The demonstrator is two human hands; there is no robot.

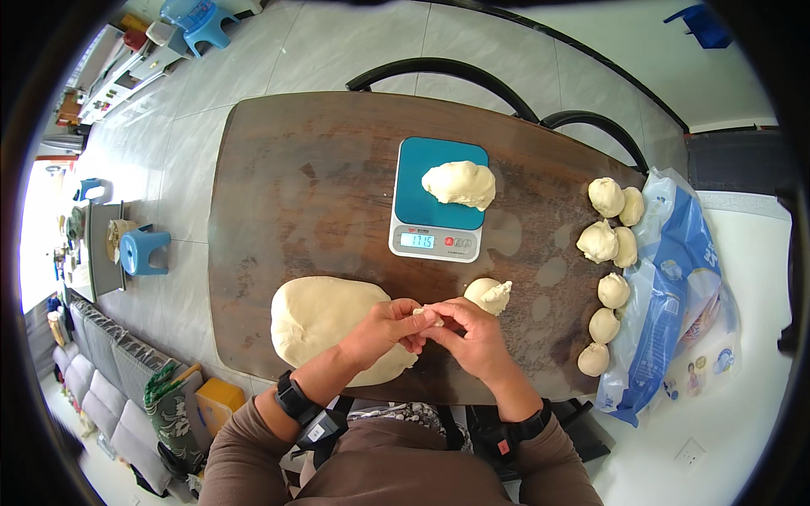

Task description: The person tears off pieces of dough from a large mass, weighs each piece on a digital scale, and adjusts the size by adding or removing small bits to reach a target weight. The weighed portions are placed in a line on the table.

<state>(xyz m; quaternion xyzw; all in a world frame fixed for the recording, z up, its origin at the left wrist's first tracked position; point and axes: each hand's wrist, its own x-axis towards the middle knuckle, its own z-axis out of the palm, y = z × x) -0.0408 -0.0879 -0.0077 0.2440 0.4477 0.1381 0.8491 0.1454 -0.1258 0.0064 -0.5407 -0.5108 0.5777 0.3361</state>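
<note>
My left hand (384, 332) and my right hand (470, 332) meet near the table's front edge, both pinching a small bit of dough (432, 315) between their fingertips. Beneath and beside the left hand lies a large slab of dough (326, 310). Just behind the right hand sits a ball of dough (479, 290) with a torn scrap on it. Farther back, a lump of dough (461, 183) rests on the teal plate of a digital kitchen scale (435, 243), whose display is lit. Several dough balls (605, 197) stand in a row at the table's right side.
A blue and clear plastic bag (661, 297) lies along the right edge of the dark wooden table (285, 158). Two black chair backs (452, 65) curve beyond the far edge. Blue stools (144, 251) stand on the tiled floor to the left.
</note>
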